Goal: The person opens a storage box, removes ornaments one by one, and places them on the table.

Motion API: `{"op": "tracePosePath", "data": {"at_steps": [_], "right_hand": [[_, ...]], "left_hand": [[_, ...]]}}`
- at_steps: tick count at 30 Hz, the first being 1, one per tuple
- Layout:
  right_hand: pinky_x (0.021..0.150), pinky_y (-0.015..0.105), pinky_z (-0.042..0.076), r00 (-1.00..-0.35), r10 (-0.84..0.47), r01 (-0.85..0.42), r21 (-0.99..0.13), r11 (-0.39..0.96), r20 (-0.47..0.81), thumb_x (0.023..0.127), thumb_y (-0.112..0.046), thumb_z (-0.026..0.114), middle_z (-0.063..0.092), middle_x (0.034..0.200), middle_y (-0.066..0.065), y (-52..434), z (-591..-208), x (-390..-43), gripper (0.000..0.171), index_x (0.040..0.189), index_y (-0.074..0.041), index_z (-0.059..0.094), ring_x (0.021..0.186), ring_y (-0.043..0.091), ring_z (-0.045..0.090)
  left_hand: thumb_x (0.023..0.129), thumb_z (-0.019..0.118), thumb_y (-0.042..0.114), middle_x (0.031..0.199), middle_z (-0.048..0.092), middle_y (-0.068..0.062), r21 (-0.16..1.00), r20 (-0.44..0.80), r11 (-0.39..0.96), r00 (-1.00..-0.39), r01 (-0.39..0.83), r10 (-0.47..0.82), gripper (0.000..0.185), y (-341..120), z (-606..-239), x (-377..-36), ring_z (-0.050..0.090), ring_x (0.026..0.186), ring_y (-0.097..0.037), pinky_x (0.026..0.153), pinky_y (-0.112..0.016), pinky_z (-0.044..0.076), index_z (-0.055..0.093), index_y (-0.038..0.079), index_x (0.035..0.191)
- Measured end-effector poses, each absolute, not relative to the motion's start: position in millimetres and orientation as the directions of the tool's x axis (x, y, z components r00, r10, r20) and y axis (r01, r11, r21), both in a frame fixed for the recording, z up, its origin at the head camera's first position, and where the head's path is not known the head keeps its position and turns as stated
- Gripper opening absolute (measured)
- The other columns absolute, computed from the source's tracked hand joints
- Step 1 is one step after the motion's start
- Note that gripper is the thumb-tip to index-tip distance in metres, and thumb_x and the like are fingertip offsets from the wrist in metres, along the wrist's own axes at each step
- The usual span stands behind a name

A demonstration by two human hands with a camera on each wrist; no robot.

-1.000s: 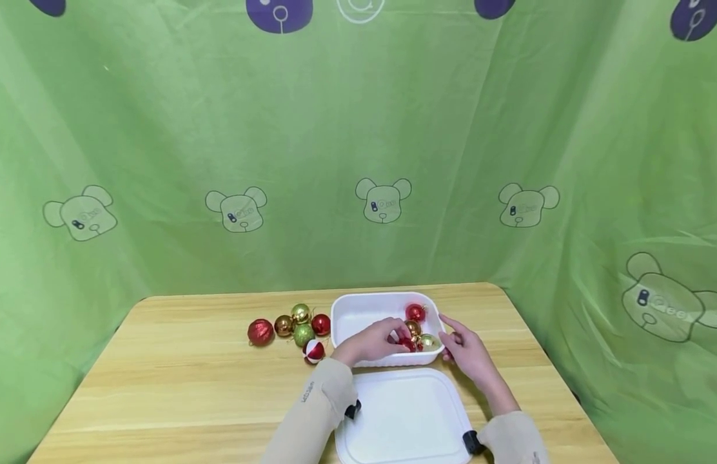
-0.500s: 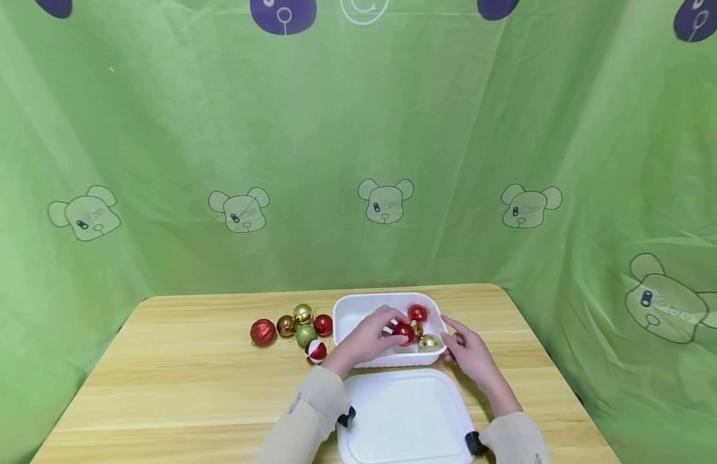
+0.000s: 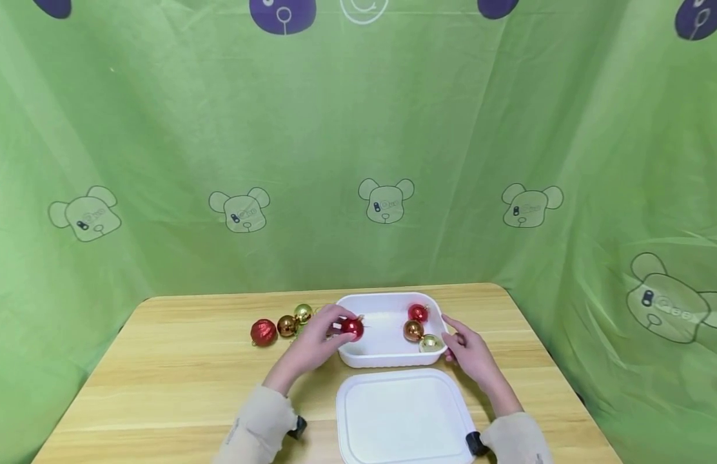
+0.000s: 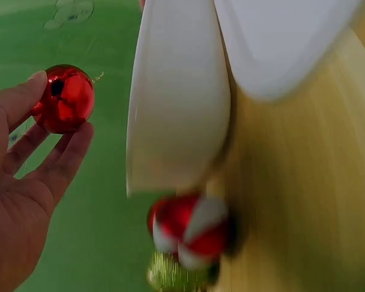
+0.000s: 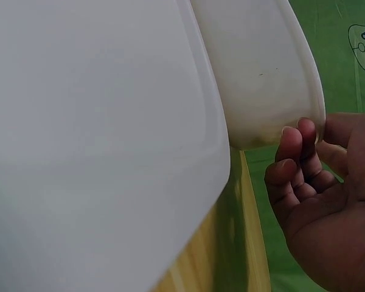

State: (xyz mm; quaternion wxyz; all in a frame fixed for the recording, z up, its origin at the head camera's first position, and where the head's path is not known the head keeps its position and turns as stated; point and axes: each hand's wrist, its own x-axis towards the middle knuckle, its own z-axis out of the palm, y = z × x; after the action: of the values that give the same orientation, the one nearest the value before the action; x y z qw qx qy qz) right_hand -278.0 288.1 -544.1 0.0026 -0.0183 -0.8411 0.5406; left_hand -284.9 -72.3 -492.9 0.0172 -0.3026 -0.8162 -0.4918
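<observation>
The shiny red bauble [image 3: 352, 328], round and glossy with a gold hanging loop, is pinched in the fingertips of the left hand [image 3: 315, 341] above the white container's [image 3: 387, 357] left rim.

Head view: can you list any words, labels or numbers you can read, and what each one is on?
No text reads clearly.
Left sleeve: a small dark mark near the cuff, too small to read.
Green backdrop: printed bear heads with faint marks on the faces, too blurred to read.
White container and lid: no lettering shows.
</observation>
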Motion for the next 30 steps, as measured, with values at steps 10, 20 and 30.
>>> {"op": "tracePosePath", "data": {"at_steps": [10, 20, 30], "right_hand": [[0.059, 0.026, 0.056, -0.999, 0.031, 0.019, -0.908, 0.419, -0.007, 0.107, -0.015, 0.057, 0.059, 0.079, 0.008, 287.4, -542.9, -277.4, 0.055, 0.159, -0.008, 0.039, 0.069, 0.016, 0.062], [0.061, 0.027, 0.057, -1.000, 0.022, 0.028, -0.914, 0.404, -0.020, 0.107, -0.015, 0.056, 0.058, 0.081, 0.009, 285.6, -540.3, -276.6, 0.056, 0.160, -0.007, 0.037, 0.070, 0.017, 0.061], [0.060, 0.026, 0.056, -0.999, 0.026, 0.035, -0.915, 0.402, -0.027, 0.107, -0.017, 0.056, 0.058, 0.081, 0.008, 285.8, -541.7, -277.6, 0.057, 0.160, -0.009, 0.036, 0.071, 0.017, 0.061]], "left_hand": [[0.096, 0.074, 0.017, 0.123, 0.065, 0.001, 0.736, 0.355, 0.473, -0.871, 0.484, 0.338, 0.030, -146.3, -502.3, -271.8, 0.065, 0.114, -0.019, 0.100, -0.044, 0.059, 0.067, 0.016, 0.125], [0.091, 0.078, 0.010, 0.116, 0.065, 0.000, 0.747, 0.274, 0.547, -0.925, 0.378, 0.265, 0.033, -172.1, -517.0, -269.5, 0.065, 0.109, -0.019, 0.102, -0.044, 0.058, 0.069, 0.016, 0.122], [0.090, 0.079, 0.011, 0.121, 0.067, -0.002, 0.690, 0.209, 0.641, -0.941, 0.336, 0.268, 0.032, -175.6, -528.9, -270.2, 0.065, 0.115, -0.027, 0.105, -0.050, 0.056, 0.070, 0.018, 0.120]]}}
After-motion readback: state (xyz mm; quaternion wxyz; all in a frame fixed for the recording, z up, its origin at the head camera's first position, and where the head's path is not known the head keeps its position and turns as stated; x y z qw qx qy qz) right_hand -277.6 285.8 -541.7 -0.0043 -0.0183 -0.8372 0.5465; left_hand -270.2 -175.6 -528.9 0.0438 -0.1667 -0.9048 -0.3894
